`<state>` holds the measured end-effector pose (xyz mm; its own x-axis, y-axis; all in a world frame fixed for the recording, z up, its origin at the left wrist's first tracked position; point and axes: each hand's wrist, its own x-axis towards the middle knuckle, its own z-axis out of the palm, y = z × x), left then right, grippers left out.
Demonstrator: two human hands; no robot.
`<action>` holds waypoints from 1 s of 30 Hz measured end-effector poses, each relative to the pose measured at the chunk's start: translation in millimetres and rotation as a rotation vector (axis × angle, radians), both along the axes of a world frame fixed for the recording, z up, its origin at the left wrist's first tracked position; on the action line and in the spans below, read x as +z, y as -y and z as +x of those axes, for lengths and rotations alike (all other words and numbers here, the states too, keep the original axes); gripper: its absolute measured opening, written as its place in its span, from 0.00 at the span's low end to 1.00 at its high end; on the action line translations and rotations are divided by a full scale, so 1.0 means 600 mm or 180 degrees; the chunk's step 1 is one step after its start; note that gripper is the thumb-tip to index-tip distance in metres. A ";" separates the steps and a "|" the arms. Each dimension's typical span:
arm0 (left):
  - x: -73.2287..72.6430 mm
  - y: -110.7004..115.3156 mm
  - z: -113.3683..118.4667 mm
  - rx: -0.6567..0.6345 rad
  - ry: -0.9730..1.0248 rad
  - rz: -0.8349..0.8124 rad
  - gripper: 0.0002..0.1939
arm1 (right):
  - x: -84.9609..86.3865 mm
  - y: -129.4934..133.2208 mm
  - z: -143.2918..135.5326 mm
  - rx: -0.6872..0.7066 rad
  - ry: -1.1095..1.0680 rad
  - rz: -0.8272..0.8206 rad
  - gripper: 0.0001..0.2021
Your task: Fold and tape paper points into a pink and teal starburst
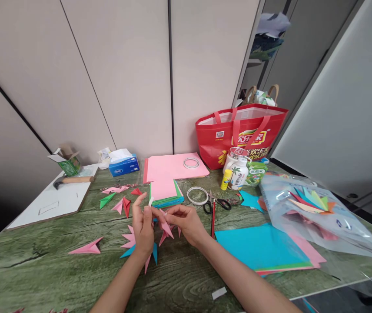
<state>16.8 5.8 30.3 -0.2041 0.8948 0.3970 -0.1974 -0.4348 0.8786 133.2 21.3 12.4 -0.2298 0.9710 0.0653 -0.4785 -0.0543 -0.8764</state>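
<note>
My left hand (143, 228) and my right hand (186, 222) meet over the table around a pink folded paper piece (166, 229). The right thumb and fingers pinch its upper edge, while lower left fingers close on its other side. A small white strip (151, 201) clings to a raised fingertip of my left hand. Behind and below the left hand spread more pink folded points (128, 237) and blue folded points (155, 253), partly hidden by the hand. A single pink folded piece (88, 248) lies farther left.
Beyond the hands sit a stack of coloured paper squares (163, 190), a tape roll (197, 196), scissors (224, 204) and a red pencil (213, 217). Blue sheets (257, 245) and a clear plastic bag (332, 213) lie right. A hammer (75, 180) rests left; a red bag (215, 139) stands behind.
</note>
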 end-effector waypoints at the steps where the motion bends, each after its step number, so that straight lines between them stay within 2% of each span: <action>1: 0.000 0.000 0.000 -0.0029 0.0024 -0.0012 0.19 | -0.001 0.000 0.000 0.0010 -0.0066 -0.0066 0.10; 5: 0.000 0.001 0.001 -0.0166 0.0116 -0.0048 0.20 | 0.001 -0.001 0.001 0.0197 -0.0338 -0.0348 0.14; 8: 0.002 0.004 0.003 -0.0228 0.0149 -0.0076 0.20 | 0.006 0.001 0.002 0.0469 -0.0476 -0.0517 0.13; 16: 0.009 0.001 0.003 -0.0019 0.0427 -0.0094 0.18 | 0.009 0.004 0.004 0.0771 -0.0775 -0.0535 0.13; 22: 0.006 -0.005 0.003 -0.0013 0.0539 -0.0209 0.17 | 0.009 0.006 0.004 0.0742 -0.0638 -0.0348 0.17; 26: 0.002 -0.006 0.001 0.0047 0.0473 -0.0235 0.17 | 0.008 0.007 -0.002 0.0516 -0.0485 -0.0238 0.12; 30: 0.000 -0.008 0.001 0.0070 0.0435 -0.0251 0.18 | 0.003 0.006 -0.006 0.0310 -0.0484 -0.0340 0.10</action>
